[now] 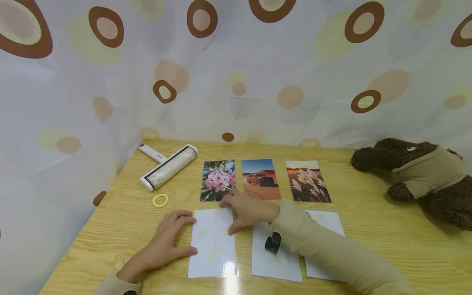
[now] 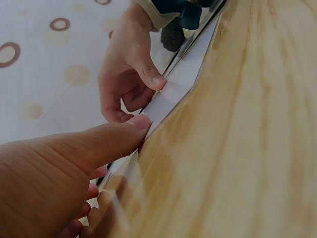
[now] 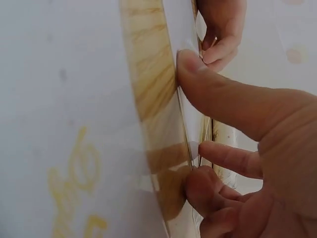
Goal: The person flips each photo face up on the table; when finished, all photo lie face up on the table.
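A glossy white card (image 1: 213,241) with faint yellow markings lies on the table between my hands. My left hand (image 1: 164,241) touches its left edge with the thumb and fingertips spread apart. At the card's upper right, my right hand (image 1: 248,209) has its thumb by the right edge and fingers by the top corner. In the left wrist view, the left thumb (image 2: 119,141) lies along the card's edge. The right wrist view shows the right thumb (image 3: 218,89) at the edge of the card, with the other fingers bent below it.
Two more white cards (image 1: 263,262) (image 1: 324,223) lie to the right, partly under my right sleeve. Behind are photos of pink flowers (image 1: 217,174), an off-road truck (image 1: 259,176) and reeds (image 1: 307,180). A lint roller (image 1: 169,166), yellow ring (image 1: 160,200) and brown plush bear (image 1: 424,176) sit around.
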Demonstrator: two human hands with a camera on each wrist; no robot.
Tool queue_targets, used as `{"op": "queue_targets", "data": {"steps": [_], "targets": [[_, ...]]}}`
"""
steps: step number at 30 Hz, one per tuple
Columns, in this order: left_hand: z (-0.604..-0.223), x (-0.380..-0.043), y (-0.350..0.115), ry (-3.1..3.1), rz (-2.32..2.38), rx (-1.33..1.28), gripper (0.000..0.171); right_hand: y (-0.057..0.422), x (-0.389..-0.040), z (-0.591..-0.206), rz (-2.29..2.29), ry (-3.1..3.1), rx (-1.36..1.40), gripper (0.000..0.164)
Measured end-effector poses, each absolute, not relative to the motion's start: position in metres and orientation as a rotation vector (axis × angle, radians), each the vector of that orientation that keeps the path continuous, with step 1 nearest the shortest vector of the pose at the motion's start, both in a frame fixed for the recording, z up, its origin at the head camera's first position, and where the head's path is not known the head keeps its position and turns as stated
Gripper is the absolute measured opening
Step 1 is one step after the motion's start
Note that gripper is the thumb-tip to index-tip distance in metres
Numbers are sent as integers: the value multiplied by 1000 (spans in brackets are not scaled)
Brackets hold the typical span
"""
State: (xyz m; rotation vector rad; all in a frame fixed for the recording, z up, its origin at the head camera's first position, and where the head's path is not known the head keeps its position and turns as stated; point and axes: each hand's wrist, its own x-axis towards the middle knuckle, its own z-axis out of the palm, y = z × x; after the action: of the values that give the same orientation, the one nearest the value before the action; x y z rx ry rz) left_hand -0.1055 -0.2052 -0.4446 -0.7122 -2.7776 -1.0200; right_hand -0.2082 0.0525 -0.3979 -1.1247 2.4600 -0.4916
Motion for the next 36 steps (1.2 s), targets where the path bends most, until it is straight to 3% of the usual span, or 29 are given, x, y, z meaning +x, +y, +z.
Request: {"op": "queue_targets", "data": {"steps": [6, 13, 18, 26, 31, 36], "targets": [[-448, -105, -206, -2752, -1006, -706, 60, 50, -212, -403, -557, 2463, -1091, 72], [-447, -101, -197, -2754, -1129, -572, 82, 51, -212, -402, -522, 2490, -1185, 64], [-447, -101, -189, -2610, -1447, -563, 69, 53, -207, -403, -571, 2513, -1180, 64], [-445, -102, -189, -2269, -2270, -610, 55, 49, -194, -394, -518, 2585, -1225, 105], [-436, -101, -188, -2235, -2461, -689, 58, 46, -188, -387, -528, 2499, -1388, 108], [-433, -100, -188, -2125, -2603, -860, 50, 46, -188, -384, -561, 2426, -1501, 106]]}}
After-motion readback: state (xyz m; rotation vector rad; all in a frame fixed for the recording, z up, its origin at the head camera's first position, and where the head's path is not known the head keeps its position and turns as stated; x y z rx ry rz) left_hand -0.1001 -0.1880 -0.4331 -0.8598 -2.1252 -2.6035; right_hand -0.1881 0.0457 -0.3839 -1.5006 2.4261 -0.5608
